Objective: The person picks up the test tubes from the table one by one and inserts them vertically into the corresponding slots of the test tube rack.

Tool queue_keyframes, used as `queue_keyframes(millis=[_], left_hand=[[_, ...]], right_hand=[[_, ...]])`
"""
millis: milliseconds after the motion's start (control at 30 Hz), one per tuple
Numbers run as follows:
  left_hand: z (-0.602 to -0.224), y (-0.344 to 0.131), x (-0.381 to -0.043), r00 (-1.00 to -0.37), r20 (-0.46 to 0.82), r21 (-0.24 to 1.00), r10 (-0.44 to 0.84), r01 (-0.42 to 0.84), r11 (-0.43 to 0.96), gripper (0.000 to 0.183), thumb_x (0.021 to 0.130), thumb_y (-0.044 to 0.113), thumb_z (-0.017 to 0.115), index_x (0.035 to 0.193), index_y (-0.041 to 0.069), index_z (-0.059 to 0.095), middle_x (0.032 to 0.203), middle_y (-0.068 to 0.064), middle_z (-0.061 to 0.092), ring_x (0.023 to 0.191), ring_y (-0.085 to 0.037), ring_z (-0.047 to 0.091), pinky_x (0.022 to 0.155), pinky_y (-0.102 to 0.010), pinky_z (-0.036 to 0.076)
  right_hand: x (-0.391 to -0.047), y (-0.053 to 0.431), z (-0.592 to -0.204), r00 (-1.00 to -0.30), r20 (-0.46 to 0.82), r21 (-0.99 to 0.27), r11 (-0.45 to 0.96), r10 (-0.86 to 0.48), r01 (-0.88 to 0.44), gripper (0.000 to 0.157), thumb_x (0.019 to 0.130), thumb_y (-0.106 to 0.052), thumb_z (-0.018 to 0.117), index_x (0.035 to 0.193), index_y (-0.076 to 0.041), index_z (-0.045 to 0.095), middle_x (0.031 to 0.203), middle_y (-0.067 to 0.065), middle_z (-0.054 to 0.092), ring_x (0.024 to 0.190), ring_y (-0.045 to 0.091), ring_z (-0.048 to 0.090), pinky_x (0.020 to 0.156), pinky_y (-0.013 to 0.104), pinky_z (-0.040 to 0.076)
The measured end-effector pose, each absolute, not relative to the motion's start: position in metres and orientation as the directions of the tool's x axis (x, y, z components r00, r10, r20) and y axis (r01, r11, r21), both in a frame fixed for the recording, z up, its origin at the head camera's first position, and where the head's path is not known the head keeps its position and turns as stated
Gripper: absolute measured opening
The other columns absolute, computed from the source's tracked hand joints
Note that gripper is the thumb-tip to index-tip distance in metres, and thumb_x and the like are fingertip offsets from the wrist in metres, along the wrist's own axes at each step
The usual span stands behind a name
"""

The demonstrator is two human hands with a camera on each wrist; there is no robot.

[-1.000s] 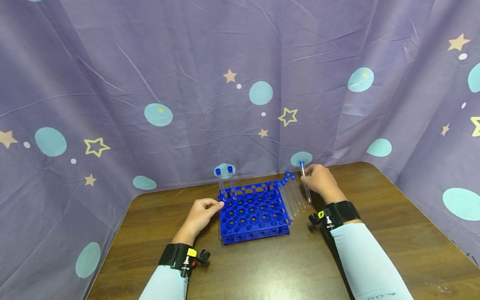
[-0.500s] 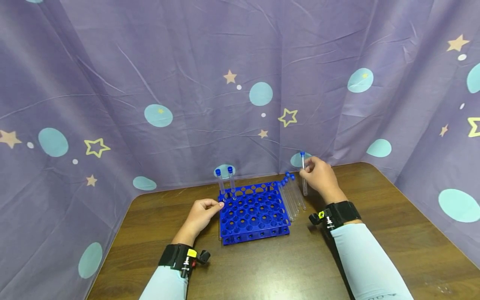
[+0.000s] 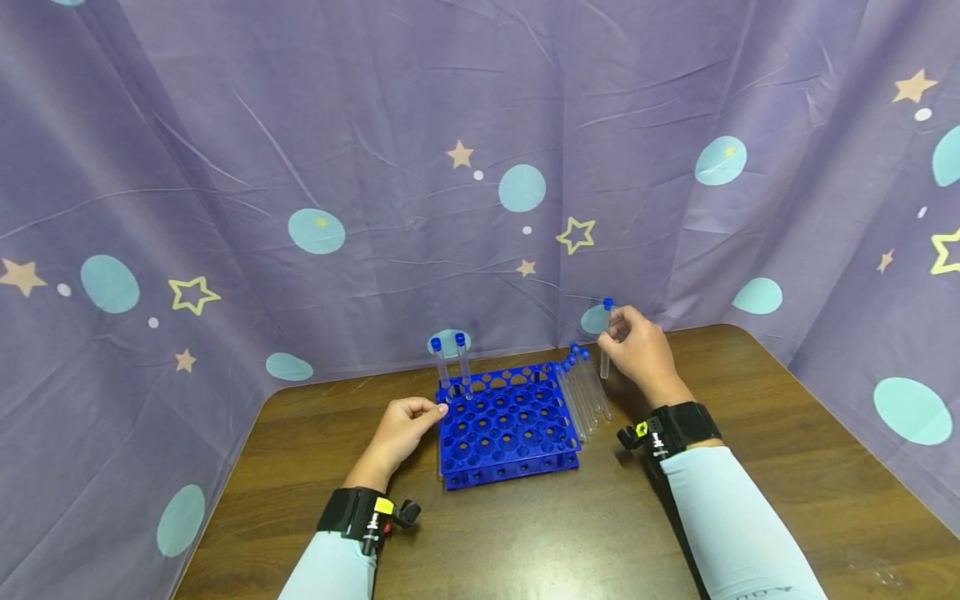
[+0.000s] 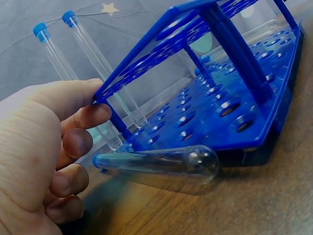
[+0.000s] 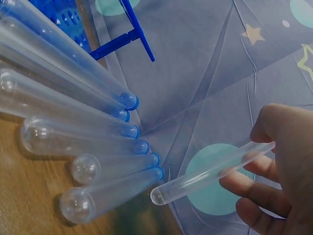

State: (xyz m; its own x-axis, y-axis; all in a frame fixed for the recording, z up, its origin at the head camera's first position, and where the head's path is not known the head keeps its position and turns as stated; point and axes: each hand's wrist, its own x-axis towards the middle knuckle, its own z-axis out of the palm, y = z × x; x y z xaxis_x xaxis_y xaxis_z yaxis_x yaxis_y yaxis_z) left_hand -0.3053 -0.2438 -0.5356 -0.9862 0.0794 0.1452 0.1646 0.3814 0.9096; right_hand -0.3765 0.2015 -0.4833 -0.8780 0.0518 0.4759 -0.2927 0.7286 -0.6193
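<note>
My left hand (image 3: 403, 429) pinches the left corner of a blue test tube rack (image 3: 510, 425) between thumb and index finger; its other fingers are curled below. Two clear test tubes with blue caps, one of them this test tube (image 4: 105, 63), stand in the rack's back left holes. To the right of the rack, my right hand (image 3: 641, 350) grips another blue-capped test tube (image 5: 200, 176) between thumb and fingers. It hangs nearly upright, cap on top, its rounded bottom beside the pile of loose test tubes (image 3: 583, 396).
One more capped test tube (image 4: 156, 164) lies on the wooden table (image 3: 517, 546) along the rack's left side. A purple curtain (image 3: 390, 208) with stars and teal dots hangs close behind the table's back edge.
My right hand has lifted its test tube up from beside the loose tubes, and the tube now sits higher. My left hand and the rack have stayed in place.
</note>
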Motion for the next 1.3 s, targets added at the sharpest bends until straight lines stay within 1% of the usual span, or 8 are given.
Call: queue_keyframes(millis=[300,700,967,1133,1300], left_hand=[[-0.535,-0.243,-0.305,-0.986,0.144,0.914,0.078,0.163,0.372,0.022,0.104,0.019,0.083,0.095,-0.002,0.085,0.101,-0.017,0.084,0.090,-0.006,0.069,0.089,-0.023,0.053],[-0.536,-0.243,-0.305,-0.986,0.144,0.916,0.081,0.164,0.367,0.022,0.104,0.019,0.083,0.096,-0.002,0.086,0.102,-0.016,0.085,0.092,-0.006,0.069,0.091,-0.023,0.053],[-0.536,-0.244,-0.305,-0.985,0.153,0.912,0.074,0.170,0.374,0.022,0.103,0.020,0.084,0.095,-0.001,0.086,0.098,-0.013,0.084,0.088,-0.006,0.068,0.088,-0.023,0.052],[-0.536,-0.244,-0.306,-0.985,0.155,0.907,0.075,0.172,0.384,0.023,0.104,0.020,0.084,0.094,-0.001,0.086,0.099,-0.014,0.085,0.089,-0.007,0.068,0.087,-0.023,0.053],[-0.537,-0.244,-0.306,-0.986,0.151,0.906,0.073,0.168,0.389,0.022,0.104,0.020,0.084,0.094,0.000,0.086,0.100,-0.012,0.085,0.091,-0.008,0.070,0.089,-0.023,0.053]], right_hand=[[-0.377,0.199,-0.484,-0.852,0.521,-0.605,0.726,0.048,-0.329,0.028,0.093,-0.014,0.076,0.118,-0.003,0.070,0.101,0.015,0.083,0.089,0.034,0.080,0.084,0.049,0.059],[-0.376,0.197,-0.483,-0.835,0.548,-0.603,0.709,0.036,-0.365,0.025,0.092,-0.011,0.073,0.115,-0.003,0.070,0.101,0.016,0.082,0.089,0.035,0.080,0.084,0.050,0.062],[-0.376,0.197,-0.480,-0.826,0.562,-0.603,0.704,0.043,-0.374,0.026,0.091,-0.011,0.072,0.116,-0.003,0.071,0.100,0.016,0.082,0.087,0.034,0.080,0.083,0.049,0.061],[-0.374,0.194,-0.474,-0.816,0.576,-0.611,0.689,0.048,-0.391,0.028,0.092,-0.011,0.073,0.119,-0.002,0.072,0.102,0.016,0.083,0.087,0.035,0.081,0.083,0.052,0.063],[-0.370,0.188,-0.469,-0.838,0.545,-0.638,0.664,0.031,-0.390,0.032,0.096,-0.012,0.072,0.125,0.000,0.071,0.107,0.018,0.082,0.088,0.039,0.083,0.081,0.057,0.066]])
